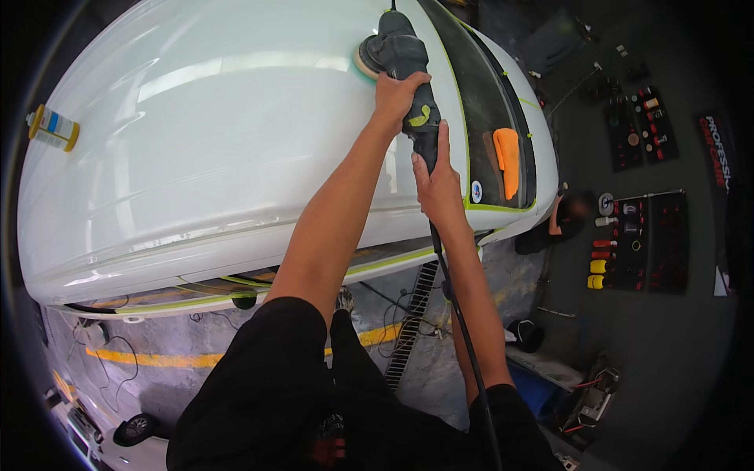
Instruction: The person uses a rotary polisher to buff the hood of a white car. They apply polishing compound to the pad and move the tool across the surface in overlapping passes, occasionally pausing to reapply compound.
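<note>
A black car polisher (408, 56) rests with its round pad (364, 61) against the white car roof (259, 118), close to the taped edge of the rear or front glass; I cannot tell which. My left hand (398, 96) is closed around the polisher's body just behind its head. Farther back, my right hand (440, 184) grips the handle, thumb and fingers wrapped round it. From the handle a black power cord (463, 322) runs down along my right forearm. A piece of yellow-green tape sticks to the tool's body.
A yellow bottle (55, 128) stands on the roof at far left. An orange cloth (506, 161) lies on the dark glass (479, 86). Below the car are a floor grate (412, 326) and loose cables. Another person (554, 224) crouches at right, near wall-hung tools (628, 243).
</note>
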`<state>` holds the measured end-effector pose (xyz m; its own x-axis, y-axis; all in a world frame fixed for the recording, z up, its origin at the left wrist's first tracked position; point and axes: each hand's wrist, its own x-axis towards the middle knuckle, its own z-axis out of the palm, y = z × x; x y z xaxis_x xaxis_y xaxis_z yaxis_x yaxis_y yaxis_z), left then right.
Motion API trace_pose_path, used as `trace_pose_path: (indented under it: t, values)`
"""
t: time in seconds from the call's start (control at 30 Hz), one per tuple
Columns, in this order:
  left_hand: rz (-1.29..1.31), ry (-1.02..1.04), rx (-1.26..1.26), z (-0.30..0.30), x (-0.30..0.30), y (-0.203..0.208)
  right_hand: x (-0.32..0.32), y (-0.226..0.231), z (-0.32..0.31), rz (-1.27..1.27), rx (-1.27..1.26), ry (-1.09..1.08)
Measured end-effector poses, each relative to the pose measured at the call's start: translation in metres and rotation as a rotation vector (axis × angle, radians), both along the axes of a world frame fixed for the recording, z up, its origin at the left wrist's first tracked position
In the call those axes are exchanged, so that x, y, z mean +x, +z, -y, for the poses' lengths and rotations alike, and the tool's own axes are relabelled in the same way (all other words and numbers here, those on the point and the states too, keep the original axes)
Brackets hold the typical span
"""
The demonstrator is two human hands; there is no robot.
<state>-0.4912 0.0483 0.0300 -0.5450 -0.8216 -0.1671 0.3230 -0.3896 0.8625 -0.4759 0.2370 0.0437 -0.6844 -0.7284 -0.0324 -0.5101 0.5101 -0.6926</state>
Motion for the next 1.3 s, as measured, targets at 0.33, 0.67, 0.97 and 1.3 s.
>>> trace_pose_path:
  t: [0.33,0.67,0.97,1.3]
  values:
    - [0.130,-0.043,-0.056,-0.112,0.061,-0.023,0.069,0.002,-0.117,0.060,0.016,-0.026]
    - [0.987,0.340,-1.281,-0.052,0.306,-0.021,0.072,0.017,-0.101,0.042,0.036,0.023]
    - [1.389,0.225,-1.353,-0.037,0.363,-0.033,0.006,0.008,0.013,-0.034,-0.053,0.048]
    - [1.354,0.234,-1.378,-0.032,0.366,-0.036,-0.026,0.030,0.039,0.152,0.007,-0.061]
